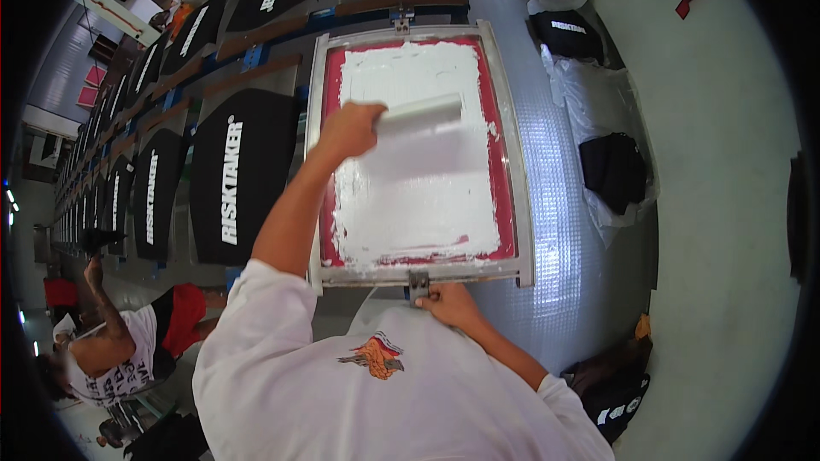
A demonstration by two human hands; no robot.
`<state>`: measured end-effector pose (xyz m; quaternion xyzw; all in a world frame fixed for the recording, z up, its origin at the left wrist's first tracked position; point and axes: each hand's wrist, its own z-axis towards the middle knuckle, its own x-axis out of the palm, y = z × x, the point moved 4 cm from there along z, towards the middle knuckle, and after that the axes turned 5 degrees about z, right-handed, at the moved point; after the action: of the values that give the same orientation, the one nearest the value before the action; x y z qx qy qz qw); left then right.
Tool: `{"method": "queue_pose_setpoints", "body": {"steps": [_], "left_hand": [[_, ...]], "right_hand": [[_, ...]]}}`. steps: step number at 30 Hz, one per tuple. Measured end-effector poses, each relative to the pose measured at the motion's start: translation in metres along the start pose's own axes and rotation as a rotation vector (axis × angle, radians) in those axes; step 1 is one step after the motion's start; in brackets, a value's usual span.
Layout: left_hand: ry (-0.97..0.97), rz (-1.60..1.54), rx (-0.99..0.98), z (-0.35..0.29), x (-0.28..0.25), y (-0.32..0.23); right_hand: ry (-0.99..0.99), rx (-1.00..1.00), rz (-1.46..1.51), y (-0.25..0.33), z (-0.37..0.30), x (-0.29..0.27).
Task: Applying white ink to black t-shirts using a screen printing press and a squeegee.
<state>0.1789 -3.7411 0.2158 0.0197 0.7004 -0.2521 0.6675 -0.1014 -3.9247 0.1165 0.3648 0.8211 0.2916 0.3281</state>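
Note:
A silk-screen printing frame [520,205] with metal sides lies in front of me, its red mesh border surrounding a wide coat of white ink [410,213]. My left hand [352,130] is closed on one end of a squeegee [427,115], which lies crosswise over the upper half of the ink and looks slightly blurred. At the near edge of the frame, my right hand [448,302] has its fingers closed around a small metal clamp [418,283]. Part of those fingers is hidden. Another metal clamp [402,19] sits on the frame's far edge.
Rows of boards with black printed garment pieces [243,171] run off to the left and far side. A co-worker [120,346] stands at the lower left, an arm raised. Right of the frame lies a shiny silver surface [551,171], then black garments [613,172] on clear plastic.

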Motion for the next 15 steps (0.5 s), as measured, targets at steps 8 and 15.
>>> {"method": "queue_pose_setpoints", "body": {"steps": [8,15], "left_hand": [[-0.357,0.179,0.175,0.133,0.056,0.078],[-0.220,0.040,0.199,-0.004,0.048,-0.002]], "right_hand": [[-0.021,-0.010,0.015,-0.007,0.003,0.006],[0.005,0.013,-0.032,0.003,-0.004,0.001]]}}
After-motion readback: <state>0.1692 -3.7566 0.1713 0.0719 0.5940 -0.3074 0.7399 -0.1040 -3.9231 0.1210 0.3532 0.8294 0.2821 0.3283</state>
